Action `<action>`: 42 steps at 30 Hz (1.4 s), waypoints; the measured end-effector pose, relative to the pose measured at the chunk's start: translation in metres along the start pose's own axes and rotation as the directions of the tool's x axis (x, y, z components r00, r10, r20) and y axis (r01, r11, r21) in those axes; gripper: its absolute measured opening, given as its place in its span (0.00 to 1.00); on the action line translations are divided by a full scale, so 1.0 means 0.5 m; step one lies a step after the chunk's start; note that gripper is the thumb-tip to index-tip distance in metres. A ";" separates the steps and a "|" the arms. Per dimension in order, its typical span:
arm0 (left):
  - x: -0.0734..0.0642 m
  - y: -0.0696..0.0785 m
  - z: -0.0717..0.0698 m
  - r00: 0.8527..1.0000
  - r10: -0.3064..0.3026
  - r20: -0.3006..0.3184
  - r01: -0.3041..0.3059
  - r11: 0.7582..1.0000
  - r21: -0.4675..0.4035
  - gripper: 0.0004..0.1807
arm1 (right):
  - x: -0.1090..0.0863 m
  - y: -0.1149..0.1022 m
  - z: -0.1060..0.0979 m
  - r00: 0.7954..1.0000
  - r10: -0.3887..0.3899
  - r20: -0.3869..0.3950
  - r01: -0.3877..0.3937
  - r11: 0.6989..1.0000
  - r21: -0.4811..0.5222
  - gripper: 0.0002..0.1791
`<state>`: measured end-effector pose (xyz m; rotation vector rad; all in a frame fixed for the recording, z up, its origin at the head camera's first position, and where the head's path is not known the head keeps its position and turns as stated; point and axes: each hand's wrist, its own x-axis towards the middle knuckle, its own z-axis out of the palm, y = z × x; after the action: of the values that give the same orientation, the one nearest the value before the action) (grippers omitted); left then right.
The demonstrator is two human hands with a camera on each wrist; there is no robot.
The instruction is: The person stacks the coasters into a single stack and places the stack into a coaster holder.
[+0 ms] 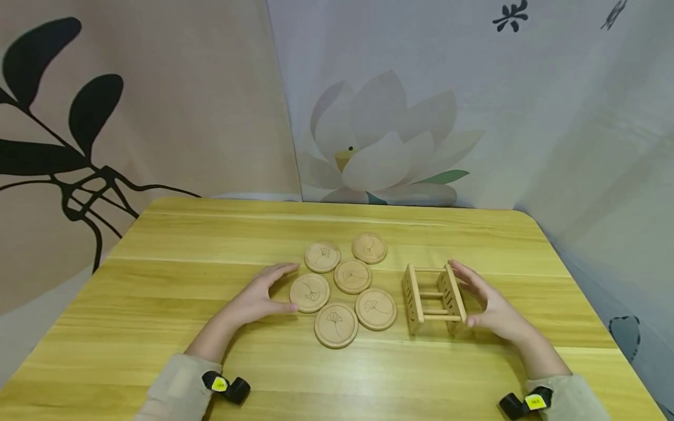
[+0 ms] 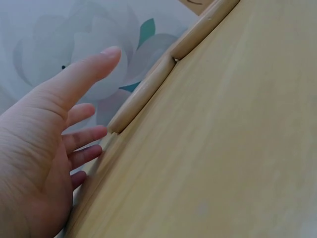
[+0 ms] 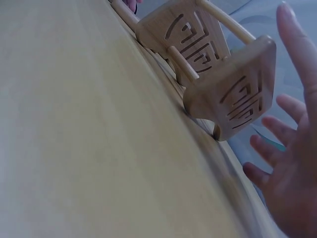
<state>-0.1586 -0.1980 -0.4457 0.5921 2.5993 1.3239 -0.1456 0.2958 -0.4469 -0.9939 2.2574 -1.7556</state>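
Several round wooden coasters (image 1: 336, 325) with engraved ginkgo leaves lie flat in a loose cluster in the middle of the table. My left hand (image 1: 263, 297) is at the cluster's left side, thumb and fingers spread, the thumb tip right by the nearest coaster (image 1: 309, 293). To the right of the coasters stands a wooden coaster rack (image 1: 415, 298), two end panels joined by dowels. Its cut-out pattern shows on the near panel (image 3: 237, 94) in the right wrist view. Beside that rack my right hand (image 1: 492, 307) is spread, fingertips close to its right panel, holding nothing.
The wooden table (image 1: 184, 251) has a back edge close to a printed curtain (image 1: 389, 140) with a lotus and dark leaves. A black wrist camera is strapped at each sleeve (image 1: 181, 383).
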 end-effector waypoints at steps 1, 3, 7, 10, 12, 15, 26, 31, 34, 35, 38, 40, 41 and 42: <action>0.000 0.000 0.001 1.000 -0.003 -0.001 0.003 1.000 0.008 0.48 | -0.001 -0.001 0.000 1.000 0.011 0.006 -0.011 1.000 0.004 0.55; 0.000 -0.001 0.002 1.000 -0.003 -0.001 0.003 1.000 0.022 0.49 | -0.002 -0.003 0.000 0.999 0.032 0.019 -0.033 0.999 0.012 0.56; 0.003 0.000 0.004 1.000 -0.001 -0.003 0.001 0.999 0.044 0.49 | -0.003 -0.003 -0.001 0.998 0.053 0.040 -0.054 0.998 0.016 0.56; 0.005 0.000 0.007 1.000 0.004 -0.002 -0.003 0.998 0.063 0.49 | -0.005 -0.003 -0.002 0.997 0.067 0.049 -0.068 0.997 0.023 0.56; 0.006 0.000 0.009 1.000 0.012 -0.005 -0.012 0.997 0.081 0.49 | -0.006 -0.003 -0.003 0.996 0.069 0.052 -0.070 0.997 0.027 0.56; 0.007 0.001 0.011 0.999 0.030 -0.011 -0.029 0.994 0.101 0.49 | -0.004 -0.001 -0.004 0.997 0.061 0.053 -0.063 0.997 0.034 0.55; 0.011 0.000 0.020 0.997 0.077 -0.023 -0.073 0.987 0.143 0.48 | -0.006 0.011 -0.005 0.996 0.076 0.046 -0.077 0.997 0.028 0.55; 0.012 -0.004 0.021 0.996 0.090 -0.023 -0.085 0.983 0.161 0.48 | -0.007 0.011 -0.003 0.995 0.085 0.044 -0.086 0.996 0.024 0.56; 0.013 -0.005 0.020 0.995 0.099 -0.018 -0.094 0.980 0.178 0.48 | -0.006 0.012 -0.003 0.995 0.083 0.046 -0.084 0.996 0.021 0.55; 0.014 -0.004 0.020 0.994 0.106 -0.016 -0.101 0.978 0.182 0.48 | -0.006 0.012 -0.004 0.995 0.083 0.047 -0.084 0.996 0.020 0.55; 0.017 -0.004 0.022 0.992 0.126 -0.013 -0.120 0.972 0.201 0.47 | -0.007 0.012 -0.005 0.995 0.087 0.049 -0.088 0.996 0.025 0.55; 0.020 -0.006 0.025 0.990 0.138 -0.014 -0.132 0.968 0.214 0.47 | -0.009 0.011 -0.004 0.994 0.093 0.050 -0.094 0.995 0.026 0.55; 0.020 -0.007 0.026 0.990 0.143 -0.015 -0.136 0.966 0.220 0.46 | -0.009 0.010 -0.004 0.994 0.095 0.051 -0.097 0.995 0.028 0.55; 0.021 -0.008 0.026 0.989 0.146 -0.015 -0.139 0.964 0.228 0.46 | -0.010 0.010 -0.003 0.994 0.097 0.052 -0.099 0.995 0.028 0.55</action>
<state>-0.1651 -0.1859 -0.4565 0.8135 2.8027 1.0881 -0.1446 0.3005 -0.4523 -0.8950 2.2024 -1.7005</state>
